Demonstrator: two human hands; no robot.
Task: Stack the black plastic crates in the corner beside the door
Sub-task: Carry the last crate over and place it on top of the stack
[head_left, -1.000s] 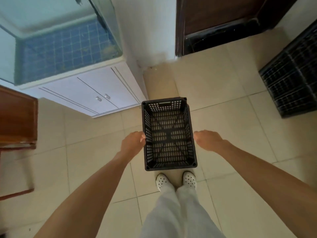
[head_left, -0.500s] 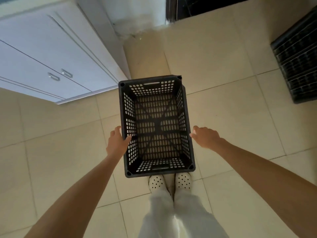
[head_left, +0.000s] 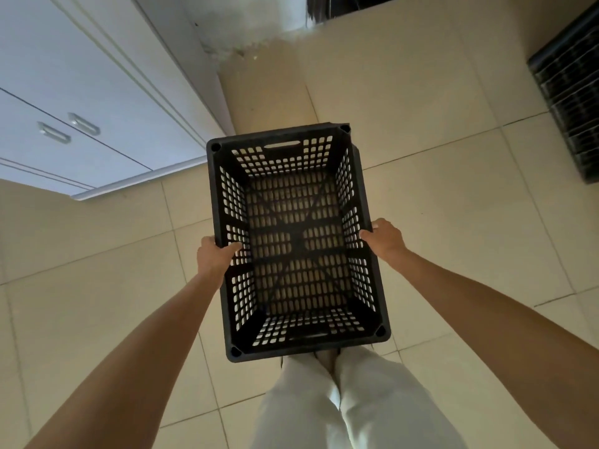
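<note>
An empty black perforated plastic crate (head_left: 296, 346) sits upright in front of my legs, its open top facing me. My left hand (head_left: 213, 258) grips its left long rim, thumb hooked inside the wall. My right hand (head_left: 385, 238) grips the right long rim the same way. Whether the crate rests on the floor or hangs just above it I cannot tell. A second stack of black crates (head_left: 573, 92) stands at the far right edge. The dark door frame (head_left: 327, 8) shows at the top, with the bare floor corner (head_left: 265, 82) beside it.
A white cabinet (head_left: 97, 92) with two metal handles fills the upper left, its side bordering the corner strip. Beige floor tiles (head_left: 437, 222) spread around the crate. My white-trousered legs (head_left: 340, 400) stand directly behind the crate.
Both hands went from hovering beside the crate to clamping its two long rims. The crate looks larger and nearer, and the view has tipped further down.
</note>
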